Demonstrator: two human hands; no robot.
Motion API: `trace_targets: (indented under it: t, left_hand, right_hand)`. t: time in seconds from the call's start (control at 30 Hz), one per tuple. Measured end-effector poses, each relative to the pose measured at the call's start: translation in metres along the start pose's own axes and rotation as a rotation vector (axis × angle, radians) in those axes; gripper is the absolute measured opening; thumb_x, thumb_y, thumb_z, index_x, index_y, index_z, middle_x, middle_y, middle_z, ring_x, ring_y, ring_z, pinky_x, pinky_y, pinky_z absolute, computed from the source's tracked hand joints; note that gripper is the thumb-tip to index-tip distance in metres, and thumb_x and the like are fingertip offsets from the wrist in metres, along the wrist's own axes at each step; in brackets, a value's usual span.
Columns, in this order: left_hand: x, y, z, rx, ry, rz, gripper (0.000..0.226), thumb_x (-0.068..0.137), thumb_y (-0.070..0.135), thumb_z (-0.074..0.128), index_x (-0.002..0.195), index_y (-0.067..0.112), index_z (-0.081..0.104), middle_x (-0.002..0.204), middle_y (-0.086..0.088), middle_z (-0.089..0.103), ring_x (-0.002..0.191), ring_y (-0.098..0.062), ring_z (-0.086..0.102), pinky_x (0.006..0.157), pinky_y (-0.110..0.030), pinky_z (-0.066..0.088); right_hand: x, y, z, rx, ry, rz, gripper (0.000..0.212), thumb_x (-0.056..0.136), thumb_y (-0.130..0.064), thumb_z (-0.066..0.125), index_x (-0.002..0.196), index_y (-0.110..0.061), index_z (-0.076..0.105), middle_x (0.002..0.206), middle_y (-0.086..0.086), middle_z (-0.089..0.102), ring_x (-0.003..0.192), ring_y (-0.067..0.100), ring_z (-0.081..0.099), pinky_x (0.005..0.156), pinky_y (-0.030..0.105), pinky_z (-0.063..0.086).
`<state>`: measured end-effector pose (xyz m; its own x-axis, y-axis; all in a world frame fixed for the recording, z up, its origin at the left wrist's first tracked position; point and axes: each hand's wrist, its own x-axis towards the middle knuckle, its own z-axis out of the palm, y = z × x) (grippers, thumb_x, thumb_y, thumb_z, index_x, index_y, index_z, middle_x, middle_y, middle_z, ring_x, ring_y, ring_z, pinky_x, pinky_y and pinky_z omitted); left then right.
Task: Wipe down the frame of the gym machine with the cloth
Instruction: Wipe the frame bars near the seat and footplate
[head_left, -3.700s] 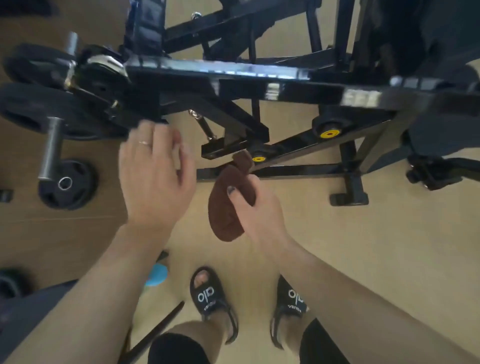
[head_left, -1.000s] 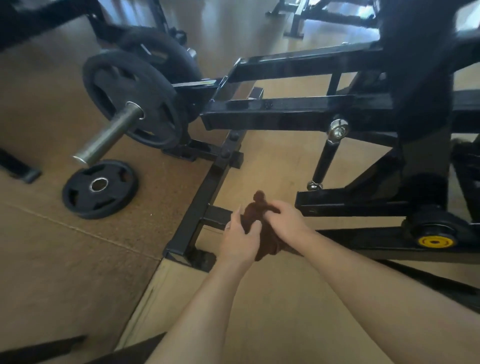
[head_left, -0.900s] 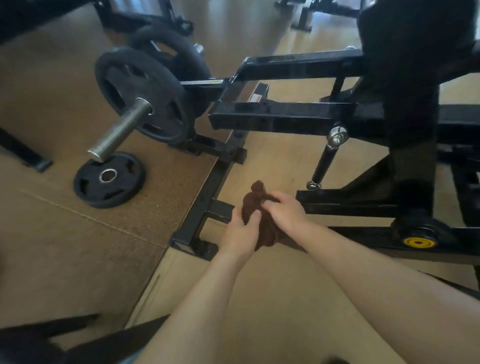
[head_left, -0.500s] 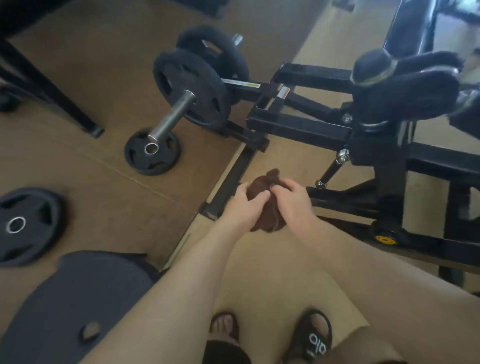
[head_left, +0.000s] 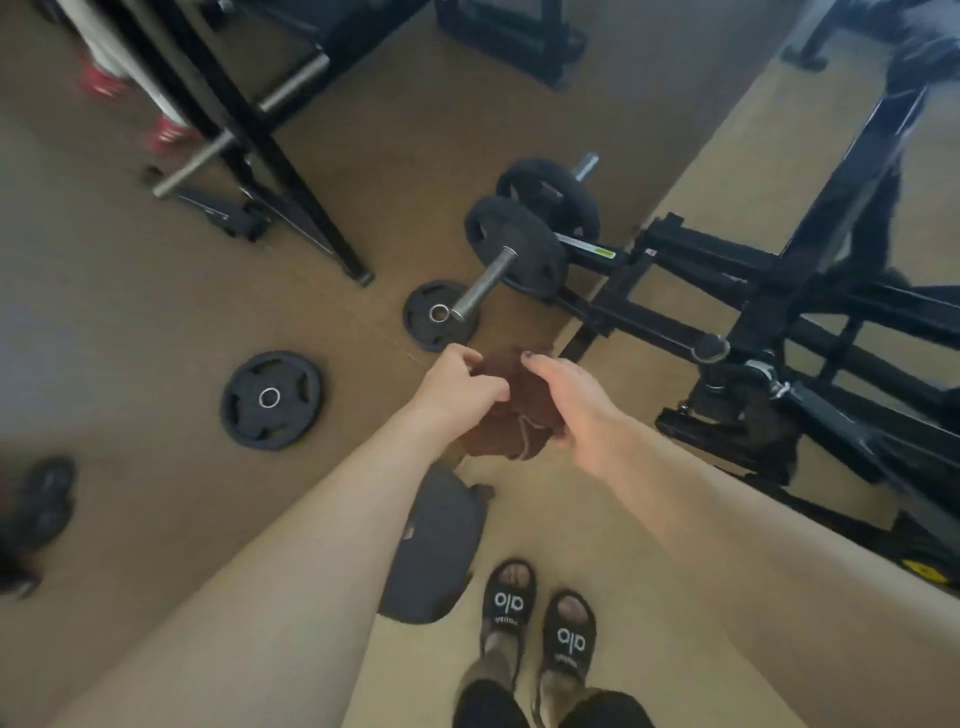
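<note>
Glossy black metal frame (head_left: 670, 327), fuzzy cloth (head_left: 511, 410)

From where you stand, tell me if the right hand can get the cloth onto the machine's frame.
Probably yes: the right hand already grips the cloth, and nothing stands between it and the frame.

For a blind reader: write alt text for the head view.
Two bare hands, left hand and right hand, grip a crumpled brown cloth above the floor, beside the black steel gym machine frame. Two black weight plates lie flat on the tan floor.
</note>
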<state>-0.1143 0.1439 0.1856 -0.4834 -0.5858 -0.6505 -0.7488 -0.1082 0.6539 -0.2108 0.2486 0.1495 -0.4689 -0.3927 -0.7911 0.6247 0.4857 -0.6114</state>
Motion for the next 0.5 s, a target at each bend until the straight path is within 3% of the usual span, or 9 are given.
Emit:
trace_targets:
  t: [0.07,0.17,0.3,0.37,0.5]
  left_hand:
    - [-0.018,0.012,-0.017,-0.042,0.045,-0.013,0.040,0.079,0.024,0.075,0.115,0.021,0.059,0.111,-0.002,0.068,0.096,-0.017,0.067,0.088,-0.039,0.058]
    - [-0.045,0.029,-0.035,-0.149,0.003,-0.015,0.024,0.086,0.030,0.076,0.104,0.024,0.060,0.104,0.001,0.071,0.091,-0.015,0.070,0.080,-0.032,0.059]
    - [-0.075,0.051,-0.057,-0.260,-0.160,-0.021,0.031,0.090,0.032,0.074,0.116,0.027,0.057,0.114,0.000,0.072,0.102,-0.019,0.073,0.091,-0.038,0.060]
    - [-0.083,0.060,-0.069,-0.238,-0.169,-0.002,0.031,0.091,0.027,0.072,0.117,0.025,0.055,0.118,-0.004,0.070,0.105,-0.022,0.071,0.095,-0.043,0.059]
    - [-0.082,0.069,-0.093,-0.099,-0.144,0.084,0.021,0.093,0.022,0.068,0.109,0.025,0.054,0.114,-0.005,0.070,0.104,-0.023,0.071,0.094,-0.045,0.059]
  right_hand:
    - [-0.020,-0.017,0.005,0.025,-0.070,-0.003,0.022,0.093,-0.035,0.072,0.113,-0.027,0.069,0.109,0.003,0.077,0.097,0.022,0.073,0.090,0.043,0.058]
    - [-0.047,-0.038,0.008,0.080,-0.093,-0.041,0.020,0.095,-0.029,0.070,0.114,-0.023,0.070,0.107,0.006,0.078,0.097,0.025,0.074,0.095,0.050,0.058]
    - [-0.080,-0.067,0.009,0.170,-0.133,-0.025,0.022,0.101,-0.026,0.062,0.123,-0.023,0.063,0.115,0.006,0.073,0.103,0.026,0.071,0.087,0.046,0.061]
    - [-0.089,-0.078,0.013,0.151,-0.154,-0.008,0.030,0.101,-0.029,0.062,0.129,-0.024,0.059,0.119,0.007,0.072,0.106,0.027,0.070,0.083,0.044,0.060]
    - [-0.093,-0.096,0.027,0.050,-0.214,0.020,0.037,0.097,-0.040,0.063,0.132,-0.027,0.059,0.123,0.009,0.071,0.110,0.030,0.069,0.093,0.051,0.059]
